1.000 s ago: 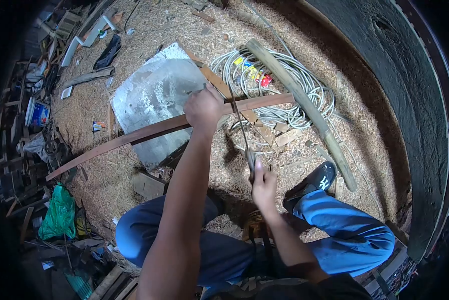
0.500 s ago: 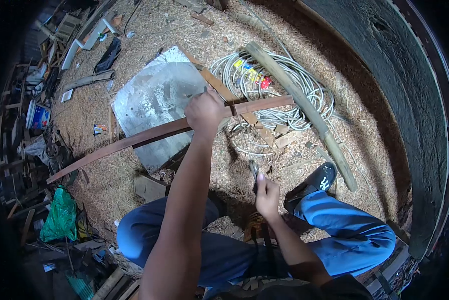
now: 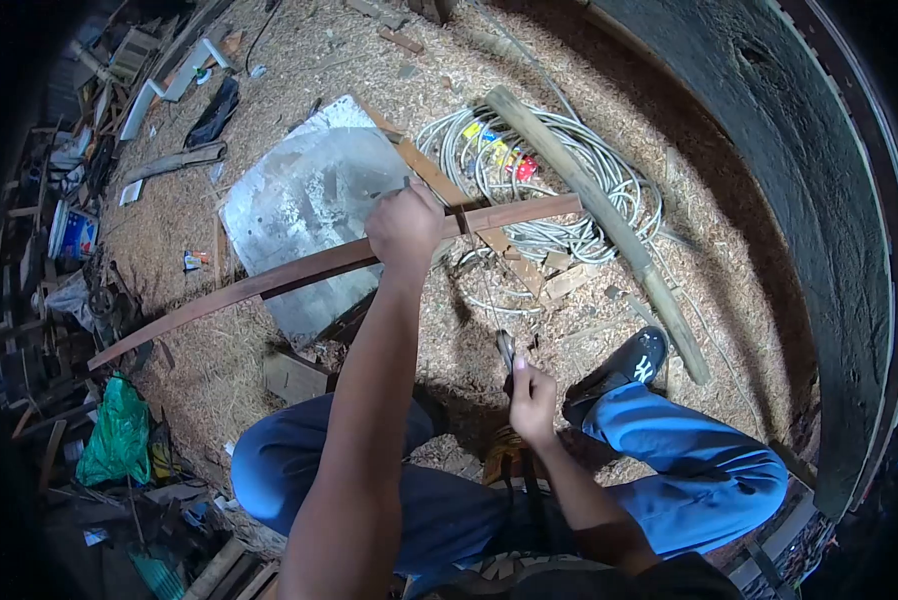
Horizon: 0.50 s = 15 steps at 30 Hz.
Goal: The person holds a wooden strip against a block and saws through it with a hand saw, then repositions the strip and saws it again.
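My left hand (image 3: 405, 228) is closed around a long, slightly curved strip of reddish wood (image 3: 314, 267), holding it above a metal sheet (image 3: 309, 190). The strip slants from lower left to upper right. A dark band (image 3: 461, 219) goes round it just right of my fist, and a thin wire or cord hangs from there toward my right hand. Lower down, my right hand (image 3: 532, 398) is closed on a small metal tool (image 3: 507, 348), perhaps pliers, whose upper end points up toward the strip.
A cable coil (image 3: 609, 240) lies under a thick wooden pole (image 3: 619, 210) at centre right. My shoe (image 3: 641, 360) is beside the pole's lower end. A green bag (image 3: 117, 440) and scraps line the left. A large dark curved wall (image 3: 819, 200) stands at right.
The whole view has shifted slightly. Both hands keep their grips, and the strip and tool stay in almost the same place relative to them.
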### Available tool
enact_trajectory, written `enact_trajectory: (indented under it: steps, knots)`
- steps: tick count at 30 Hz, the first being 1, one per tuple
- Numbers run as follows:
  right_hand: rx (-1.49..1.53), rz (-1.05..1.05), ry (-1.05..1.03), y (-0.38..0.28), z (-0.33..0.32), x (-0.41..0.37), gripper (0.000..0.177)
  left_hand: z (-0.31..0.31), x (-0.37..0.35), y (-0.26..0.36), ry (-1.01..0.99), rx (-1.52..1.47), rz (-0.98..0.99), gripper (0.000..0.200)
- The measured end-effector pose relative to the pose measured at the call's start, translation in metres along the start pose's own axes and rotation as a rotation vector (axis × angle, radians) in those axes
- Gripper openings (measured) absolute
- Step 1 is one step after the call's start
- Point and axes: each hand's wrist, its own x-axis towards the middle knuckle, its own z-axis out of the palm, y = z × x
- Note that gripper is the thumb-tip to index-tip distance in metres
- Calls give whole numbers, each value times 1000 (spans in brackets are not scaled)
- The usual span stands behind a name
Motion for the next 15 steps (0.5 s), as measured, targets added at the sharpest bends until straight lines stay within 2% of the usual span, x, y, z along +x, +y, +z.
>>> enact_trajectory:
  steps: [4, 5, 8, 15]
  knots:
    - [-32, 12, 28, -16, 20, 26, 55, 0, 1, -1, 7, 20, 27, 57]
    - [-130, -18, 42, -20, 28, 42, 57, 1, 1, -1, 34, -1, 33, 57]
    - [-39, -83, 47, -23, 36, 60, 62, 3, -3, -2, 54, -23, 36, 57]
    - [-60, -13, -15, 13, 4, 5, 56, -2, 0, 1, 28, 5, 20, 57]
